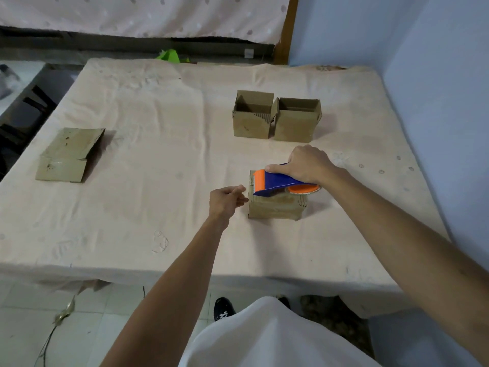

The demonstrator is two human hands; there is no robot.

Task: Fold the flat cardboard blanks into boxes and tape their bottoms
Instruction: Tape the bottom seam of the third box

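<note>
White shirt (264,337), cropped below; our left hand (227,200) at cardboard box (275,209), left edge, grip unclear; our right hand (304,165) clasping tape dispenser (274,182) atop box.

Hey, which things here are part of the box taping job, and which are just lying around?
For the job: tape dispenser, box under it, flat blank, left open box, right open box.
Lying about: green object, dotted cloth.

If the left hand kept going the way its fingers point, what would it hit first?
The left hand points right, at the near box under the tape dispenser. It would likely meet that box's left side first. It looks almost there, though contact is unclear.
</note>
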